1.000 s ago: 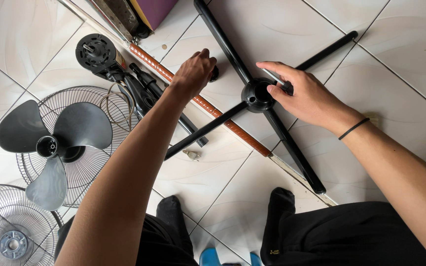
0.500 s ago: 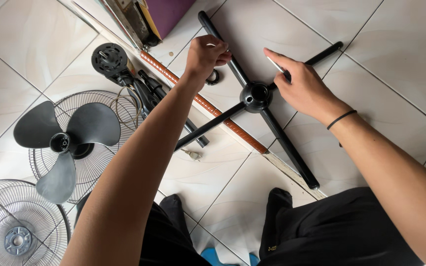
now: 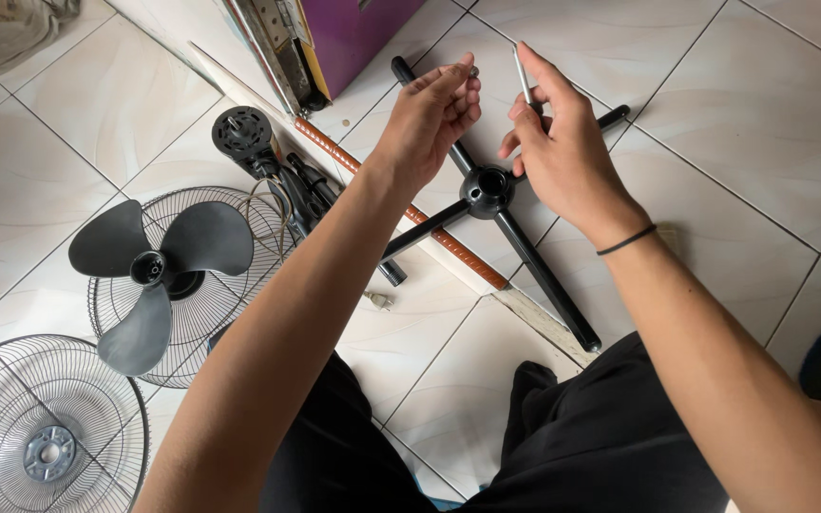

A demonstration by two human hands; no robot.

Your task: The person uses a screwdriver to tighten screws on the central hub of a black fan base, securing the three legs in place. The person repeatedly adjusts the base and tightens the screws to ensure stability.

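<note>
Right hand (image 3: 563,152) pinching a thin silver rod (image 3: 522,78) upright, left hand (image 3: 429,114) half-curled, fingertips closing on something too small to identify, both hovering above a black cross-shaped fan base (image 3: 488,190).

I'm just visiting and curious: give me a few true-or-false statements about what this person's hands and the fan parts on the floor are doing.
1. The right hand holds a thin silver rod. True.
2. The black cross-shaped fan base lies on the tiled floor. True.
3. The black three-bladed fan propeller is in the left hand. False: it rests on a round wire fan guard on the floor.
4. Both hands press on the base. False: they are raised above it.
</note>
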